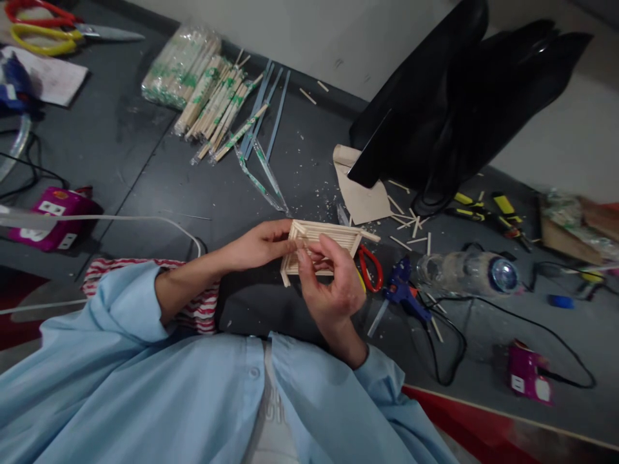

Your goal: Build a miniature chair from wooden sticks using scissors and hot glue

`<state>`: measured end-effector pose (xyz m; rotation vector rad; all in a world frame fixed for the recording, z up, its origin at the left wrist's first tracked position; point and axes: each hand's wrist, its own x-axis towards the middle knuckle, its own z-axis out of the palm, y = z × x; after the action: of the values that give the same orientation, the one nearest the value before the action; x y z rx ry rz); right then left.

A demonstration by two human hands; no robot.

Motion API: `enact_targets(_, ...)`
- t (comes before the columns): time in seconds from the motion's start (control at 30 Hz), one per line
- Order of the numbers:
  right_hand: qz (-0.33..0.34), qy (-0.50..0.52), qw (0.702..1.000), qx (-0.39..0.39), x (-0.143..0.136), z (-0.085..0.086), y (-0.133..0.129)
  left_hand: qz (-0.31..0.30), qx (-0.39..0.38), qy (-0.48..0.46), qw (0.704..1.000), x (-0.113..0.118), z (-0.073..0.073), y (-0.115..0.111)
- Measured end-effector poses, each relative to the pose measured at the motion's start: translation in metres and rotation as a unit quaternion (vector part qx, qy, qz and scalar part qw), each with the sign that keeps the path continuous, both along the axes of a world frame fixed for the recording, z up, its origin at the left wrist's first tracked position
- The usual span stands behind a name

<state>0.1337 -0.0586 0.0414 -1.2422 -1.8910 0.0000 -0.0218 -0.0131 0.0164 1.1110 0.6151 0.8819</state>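
A small frame of stacked wooden sticks (333, 230) is held in front of my body, over the dark table edge. My left hand (261, 245) grips its left side, fingers closed on the sticks. My right hand (333, 277) is in front of the frame with thumb and fingers pinched together; what they hold, if anything, is too small to make out. Just right of it lie red-handled scissors (371, 269) and a blue glue gun (400, 283). Packs of wrapped chopsticks (213, 106) lie farther back on the left.
A black bag (425, 103) stands at the back right, near brown paper (362, 196) and cut stick pieces. A plastic bottle (464, 272), cables and a purple power socket (529, 374) are on the right. Another purple socket (48, 219) is at left, below large scissors (48, 32).
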Motion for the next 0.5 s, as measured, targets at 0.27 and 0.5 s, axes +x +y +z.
enact_targets(0.27, -0.011, 0.019, 1.000, -0.018, 0.004, 0.000, 0.001, 0.061, -0.179, -0.109, 0.976, -0.001, 0.004, 0.002)
enact_targets(0.5, 0.042, 0.046, 0.997, -0.054, -0.002, 0.022, -0.005, 0.098, -0.190, -0.125, 0.969, -0.002, 0.001, 0.007)
